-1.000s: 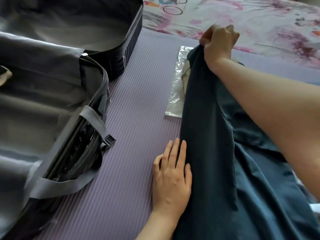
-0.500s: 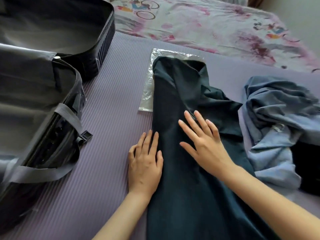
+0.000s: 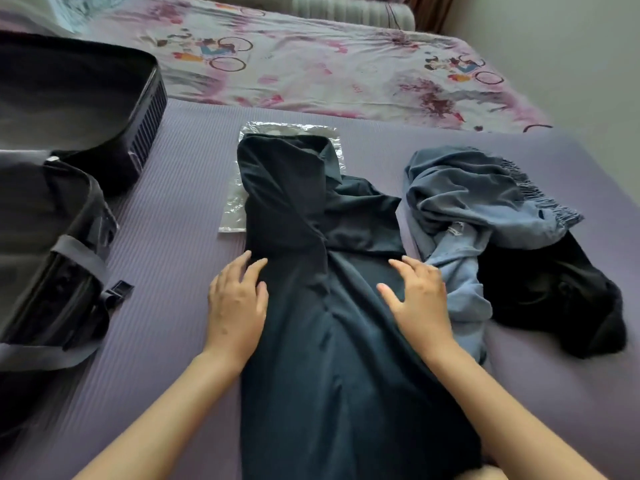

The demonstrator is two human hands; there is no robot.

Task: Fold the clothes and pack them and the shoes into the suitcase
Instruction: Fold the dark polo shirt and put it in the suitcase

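**Teal garment laid down and smoothed; fold not yet made**

Location: purple mat (image 3: 166, 341) spread on a bed.

Suitcase (image 3: 69, 168): lies open at the left edge of the mat, with a strap buckle (image 3: 117, 292) trailing onto the mat. No folded piece shows in the part in view.

Left hand (image 3: 237, 306): flat, fingers straight, resting on the left edge of the teal garment (image 3: 329, 323) and partly on the mat. It presses and grips nothing, much as it did a second ago.

Teal garment: stretched lengthwise away from the person. A second ago its far end was held up; that end is now down and lies over a clear plastic bag (image 3: 235, 206).

Right hand (image 3: 420, 303): a second ago it clutched the far end. Half a second ago it lay flat on the middle. It now presses the right edge, fingers spread and straight. The two hands are apart, with the garment between them.

Further right: a blue garment (image 3: 485, 202) lies crumpled against the teal one, with a black garment (image 3: 554, 299) just beyond it. Both are unfolded. No shoes can be made out.

Assessment: laying-out looks complete and smoothing is in hand. The fold itself is outstanding, so the task is at an early stage. The bag under the far end may get caught in the fold.
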